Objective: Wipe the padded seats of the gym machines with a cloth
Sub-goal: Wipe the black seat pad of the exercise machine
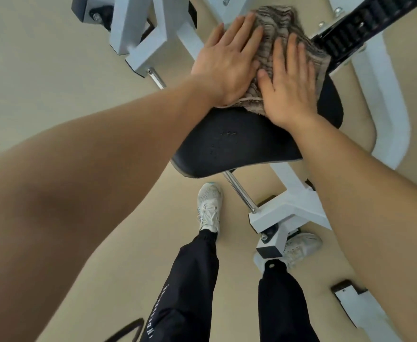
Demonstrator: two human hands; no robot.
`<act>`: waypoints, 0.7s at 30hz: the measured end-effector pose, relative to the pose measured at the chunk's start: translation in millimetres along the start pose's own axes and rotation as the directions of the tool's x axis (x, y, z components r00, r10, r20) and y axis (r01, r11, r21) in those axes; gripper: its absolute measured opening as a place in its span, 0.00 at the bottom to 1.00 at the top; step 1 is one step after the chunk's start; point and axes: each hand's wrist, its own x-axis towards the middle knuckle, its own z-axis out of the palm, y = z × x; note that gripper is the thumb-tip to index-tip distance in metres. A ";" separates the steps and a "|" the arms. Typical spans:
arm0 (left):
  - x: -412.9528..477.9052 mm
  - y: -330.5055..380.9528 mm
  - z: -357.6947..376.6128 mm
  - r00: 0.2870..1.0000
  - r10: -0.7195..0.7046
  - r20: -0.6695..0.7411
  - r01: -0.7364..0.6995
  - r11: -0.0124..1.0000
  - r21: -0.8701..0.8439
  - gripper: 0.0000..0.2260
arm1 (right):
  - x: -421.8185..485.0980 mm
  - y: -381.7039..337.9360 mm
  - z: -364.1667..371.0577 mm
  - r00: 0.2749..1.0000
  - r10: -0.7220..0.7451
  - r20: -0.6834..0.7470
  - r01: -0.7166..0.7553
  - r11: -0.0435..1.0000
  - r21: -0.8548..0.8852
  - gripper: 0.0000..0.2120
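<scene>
A black padded seat of a white gym machine fills the middle of the head view. A brown and beige striped cloth lies spread over its far part. My left hand presses flat on the cloth's left side with straight fingers. My right hand lies flat on the cloth's right side, fingers spread and straight. The two hands sit side by side, nearly touching. The near half of the seat is bare.
The white machine frame runs under the seat with a chrome post. A black toothed rail angles off at top right. White frame parts stand at top left. My feet in white shoes stand on the beige floor.
</scene>
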 end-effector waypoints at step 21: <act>-68.6 39.7 16.3 0.999 -0.030 -0.018 0.029 0.999 -0.045 0.30 | -68.8 -0.7 20.5 0.993 0.077 -0.095 -0.079 0.997 -0.024 0.33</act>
